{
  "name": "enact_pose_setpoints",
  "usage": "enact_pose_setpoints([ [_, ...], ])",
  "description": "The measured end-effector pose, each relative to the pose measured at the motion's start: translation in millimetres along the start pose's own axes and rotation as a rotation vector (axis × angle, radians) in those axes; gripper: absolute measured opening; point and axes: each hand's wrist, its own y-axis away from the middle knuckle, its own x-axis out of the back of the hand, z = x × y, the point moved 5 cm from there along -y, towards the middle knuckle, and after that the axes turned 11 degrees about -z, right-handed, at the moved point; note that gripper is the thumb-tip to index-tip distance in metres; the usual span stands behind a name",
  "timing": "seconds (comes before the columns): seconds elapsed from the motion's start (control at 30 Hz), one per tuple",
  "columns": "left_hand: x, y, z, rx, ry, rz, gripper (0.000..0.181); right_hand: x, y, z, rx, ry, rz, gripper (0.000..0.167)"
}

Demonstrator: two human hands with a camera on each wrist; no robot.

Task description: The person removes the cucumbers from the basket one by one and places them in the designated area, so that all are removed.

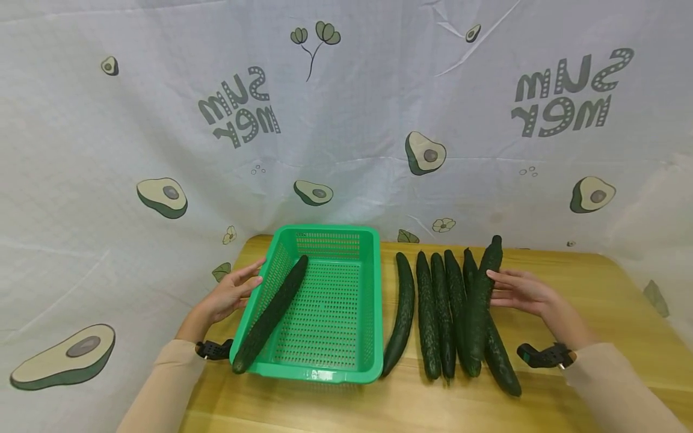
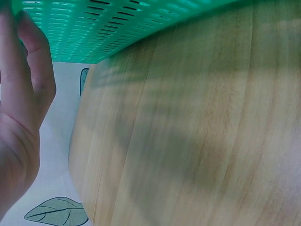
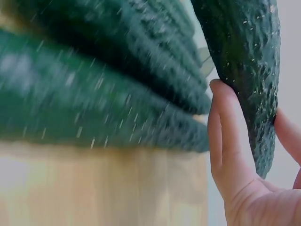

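Observation:
My right hand [image 1: 522, 291] pinches a dark green cucumber [image 1: 483, 294] near its upper half, thumb on one side and fingers on the other. In the right wrist view that cucumber [image 3: 249, 70] stands raised beside other cucumbers [image 3: 103, 103], which lie below it. My left hand [image 1: 234, 293] touches the outer left side of a green plastic basket [image 1: 372, 313], its fingers fairly straight near the rim. A single cucumber [image 1: 273, 313] leans slantwise inside the basket, its lower end on the front-left corner. In the left wrist view, my left hand's fingertips are partly cut off at the edge.
Several cucumbers [image 1: 428, 316] lie side by side on the wooden table [image 1: 563, 270] to the basket's right. The nearest, a curved cucumber [image 1: 402, 313], lies close against the basket wall. Behind the table hangs a white cloth [image 1: 357, 120] printed with avocados.

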Motion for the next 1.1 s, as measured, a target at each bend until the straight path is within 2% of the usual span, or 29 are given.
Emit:
enact_pose_setpoints([
  [0.27,0.2,0.7,0.8,0.001,-0.001,0.005,0.064,14.8,8.4,5.7,-0.049,0.083,0.015,0.091],
  [0.43,-0.3,0.4,0.7,0.003,-0.013,0.004,0.065,24.1,12.1,6.6,-0.064,0.122,-0.015,0.091],
  [0.77,-0.1,0.6,1.5,-0.012,-0.009,0.011,0.065,42.2,16.6,8.0,-0.095,0.279,-0.044,0.084],
  [1.1,-0.6,0.5,2.3,-0.023,0.011,-0.002,0.066,52.1,13.2,11.5,-0.108,0.357,-0.081,0.081],
])
